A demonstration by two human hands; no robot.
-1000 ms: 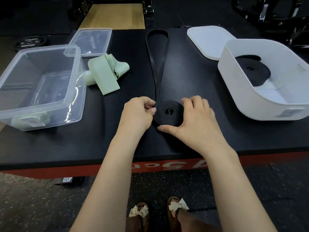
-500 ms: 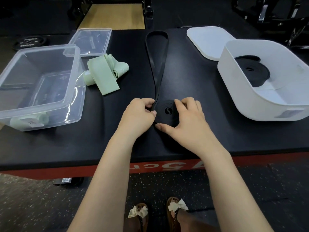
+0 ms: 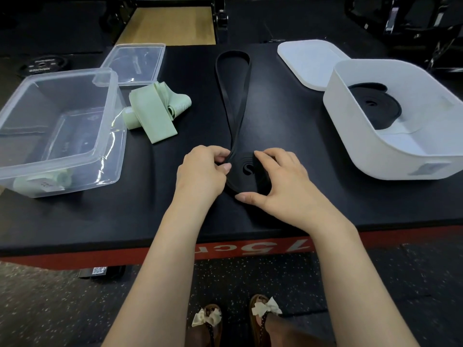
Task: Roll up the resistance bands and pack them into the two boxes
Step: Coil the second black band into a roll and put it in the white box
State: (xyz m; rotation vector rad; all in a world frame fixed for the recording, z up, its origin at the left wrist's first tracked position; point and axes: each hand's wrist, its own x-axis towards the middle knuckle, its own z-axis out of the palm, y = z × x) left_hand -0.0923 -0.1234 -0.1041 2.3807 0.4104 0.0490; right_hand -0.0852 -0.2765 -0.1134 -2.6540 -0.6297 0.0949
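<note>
Left hand (image 3: pixel 203 171) pinching black resistance band (image 3: pixel 234 96) tail; right hand (image 3: pixel 278 181) cupped on its coil, near worktop (image 3: pixel 288 136) edge.

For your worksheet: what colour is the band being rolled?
Black band, clearest in the head view.

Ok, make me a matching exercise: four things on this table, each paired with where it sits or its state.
Things:
1. green band
2. clear lid
3. white lid
4. rolled black band

Places or states:
A. inside the white box
B. far right, behind the white box
C. loose, beside the clear box
D. far left, behind the clear box

Pairs: 1-C, 2-D, 3-B, 4-A
</note>
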